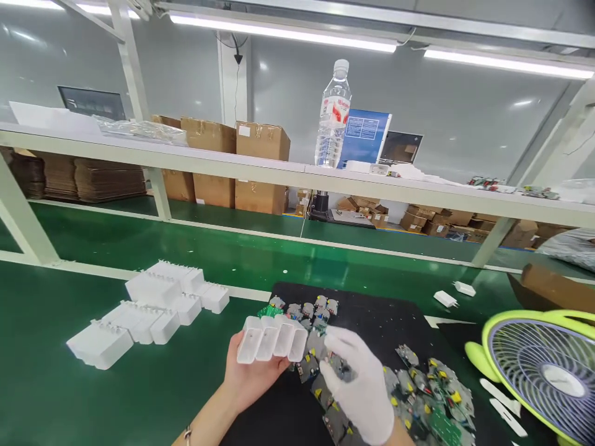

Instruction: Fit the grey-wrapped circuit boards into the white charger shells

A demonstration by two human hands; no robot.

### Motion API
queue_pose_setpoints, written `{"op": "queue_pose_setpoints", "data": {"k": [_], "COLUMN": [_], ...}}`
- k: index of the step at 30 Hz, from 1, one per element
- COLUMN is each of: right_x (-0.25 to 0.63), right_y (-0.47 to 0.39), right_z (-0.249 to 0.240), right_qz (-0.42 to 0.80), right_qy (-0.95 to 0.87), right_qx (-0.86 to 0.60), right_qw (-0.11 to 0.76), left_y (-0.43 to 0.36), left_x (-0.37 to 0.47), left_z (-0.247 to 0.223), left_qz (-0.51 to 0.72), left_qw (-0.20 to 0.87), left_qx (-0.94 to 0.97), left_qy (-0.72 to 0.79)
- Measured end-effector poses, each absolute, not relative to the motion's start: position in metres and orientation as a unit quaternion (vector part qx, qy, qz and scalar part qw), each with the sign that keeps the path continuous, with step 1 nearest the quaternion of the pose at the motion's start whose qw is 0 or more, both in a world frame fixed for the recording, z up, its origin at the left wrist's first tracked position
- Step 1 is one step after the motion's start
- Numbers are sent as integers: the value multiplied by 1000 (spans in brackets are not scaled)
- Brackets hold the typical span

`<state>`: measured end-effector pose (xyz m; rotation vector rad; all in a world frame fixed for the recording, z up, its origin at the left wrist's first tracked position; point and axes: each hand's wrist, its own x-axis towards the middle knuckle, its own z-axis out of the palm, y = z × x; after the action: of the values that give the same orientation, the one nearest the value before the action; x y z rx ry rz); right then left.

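Note:
Several white plastic housings (272,339) stand side by side in my bare left hand (253,381), their open ends facing me. Just to their right is my right hand (357,384) in a white glove, thumb and fingers curled round a small grey circuit part (341,367). More circuit boards (437,396) with grey and yellow parts lie on the black mat (372,310), behind and beside my hands. Rows of white housings (153,297) rest on the green table to the left.
A green-rimmed fan (558,378) stands at the right, near a cardboard box (553,291) and two white adapters (445,299). Above the table's back runs a shelf (279,167) bearing a water bottle (333,118). White strips (506,416) lie by the fan.

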<state>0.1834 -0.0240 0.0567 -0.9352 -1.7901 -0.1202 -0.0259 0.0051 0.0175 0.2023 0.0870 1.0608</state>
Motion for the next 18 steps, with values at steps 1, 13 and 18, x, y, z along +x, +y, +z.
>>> {"op": "queue_pose_setpoints", "data": {"k": [1,13,18], "right_x": [180,176,176], "right_y": [-23,-27,-23], "right_z": [46,4,2], "right_qz": [-56,-78,-69], "right_qy": [-750,-770,-778], "right_qx": [-386,-393,-379], "right_qw": [534,497,496], "left_y": [6,18,17], "left_x": [-27,-21,-20], "left_z": [16,-7,-7], "left_qz": [502,469,470], "left_qw": [859,874,873], "left_qx": [92,107,109], "left_qy": [43,67,69]}}
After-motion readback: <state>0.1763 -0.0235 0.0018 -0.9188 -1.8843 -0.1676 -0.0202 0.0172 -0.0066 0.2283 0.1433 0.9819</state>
